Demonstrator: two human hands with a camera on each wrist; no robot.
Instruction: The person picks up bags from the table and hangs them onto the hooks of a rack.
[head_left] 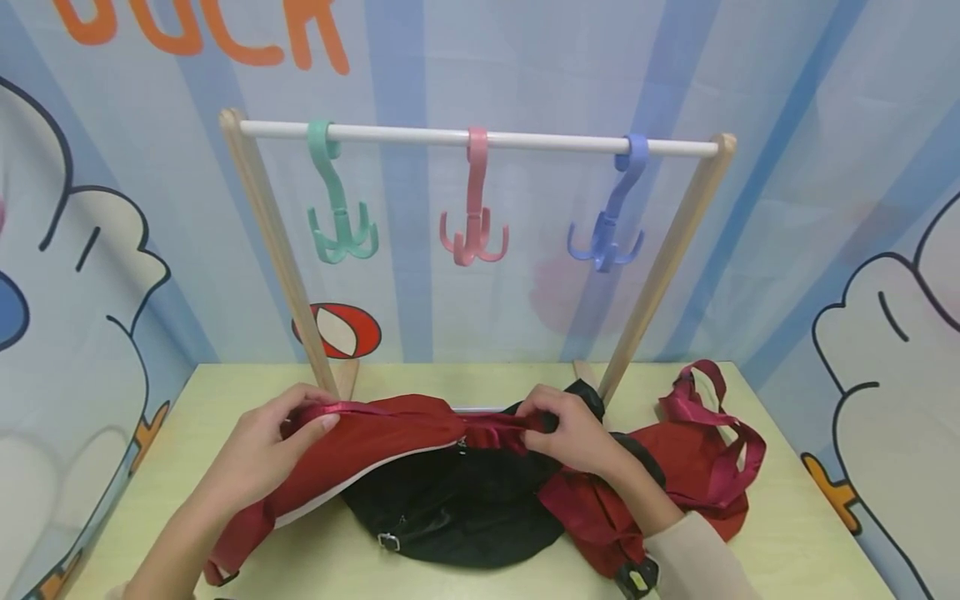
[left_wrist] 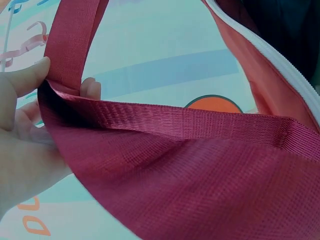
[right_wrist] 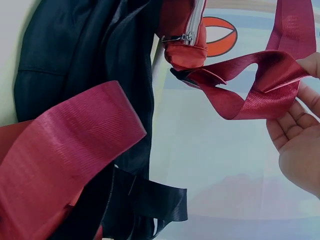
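A red waist bag with a white zipper is held up off the table, partly in front of a black waist bag. With thumb and fingers my left hand grips the dark red strap at the bag's left end. At its right end, my right hand pinches the twisted strap. Beside and under my right forearm lies another red bag with looped straps and a black buckle. The black bag has a small metal buckle near its lower left.
Behind the bags stands a rack with wooden legs and a white bar. From the bar hang a green hook, a pink hook and a blue hook. The pale yellow table meets a printed cloth backdrop.
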